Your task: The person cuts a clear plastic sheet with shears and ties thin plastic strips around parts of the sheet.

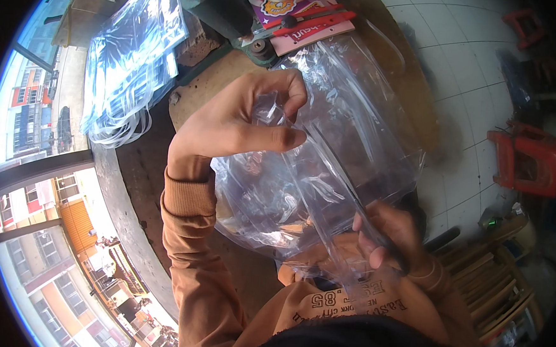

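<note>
A large clear plastic bag [363, 134] is spread over the brown tabletop and hangs down toward my body. My left hand [243, 117] is above its left part, palm turned inward, with the thumb and curled fingers around a clear plastic fold. From there a narrow clear strip slants down to the right. My right hand [382, 234], lower and to the right, is closed around a long, thin, dark object [395, 254]. That object lies along the bag's edge; blur and plastic hide its exact kind.
At the far left lies a stack of clear plastic bags [132, 56] with white cord handles, beside the window. A dark green machine [218, 11] stands at the back, near a red-handled tool [319, 22] on printed cards. Red stools [527, 166] and wooden slats [484, 281] are at right.
</note>
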